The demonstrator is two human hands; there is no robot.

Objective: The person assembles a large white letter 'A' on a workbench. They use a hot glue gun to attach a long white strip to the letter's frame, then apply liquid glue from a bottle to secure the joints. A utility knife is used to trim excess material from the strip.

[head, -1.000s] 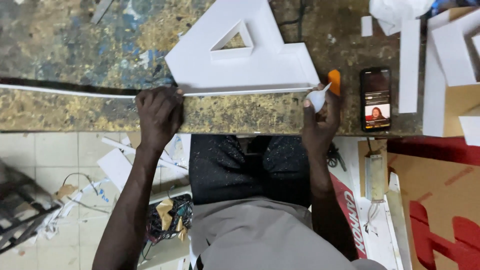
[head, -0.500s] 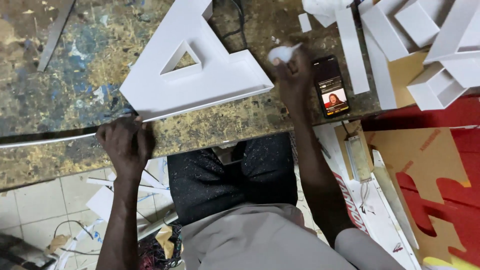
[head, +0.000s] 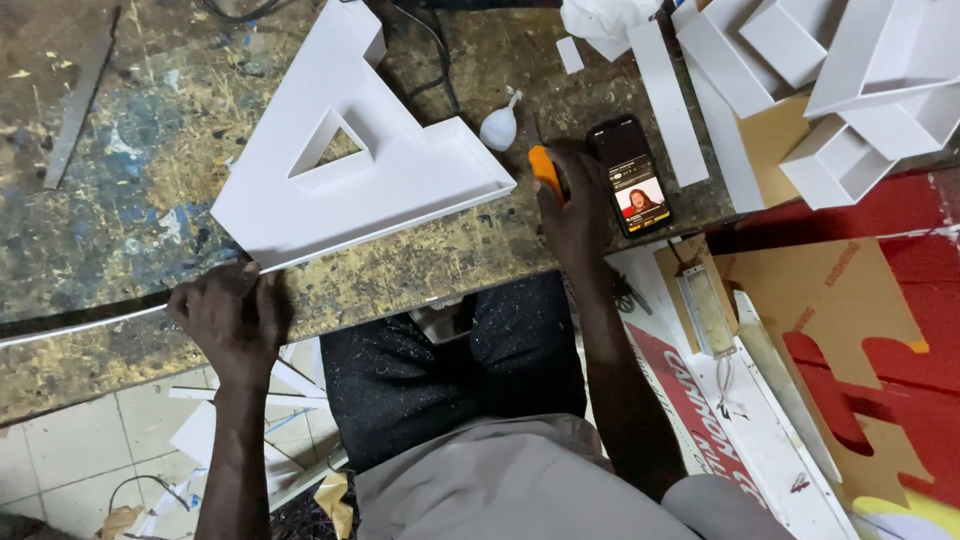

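Matt white plastic letter (head: 350, 165) (smooth-faced) on a rough, paint-stained wooden workbench (head: 130, 150); glossy phone screen (head: 632, 178).

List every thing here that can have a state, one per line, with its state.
Left hand: pressed flat on the thin white strip at the bench edge.
Right hand: closed around an orange-handled tool.
Phone: lying flat, screen lit.
White letter shell: lying open side up.
Small white squeeze bottle: lying on its side.
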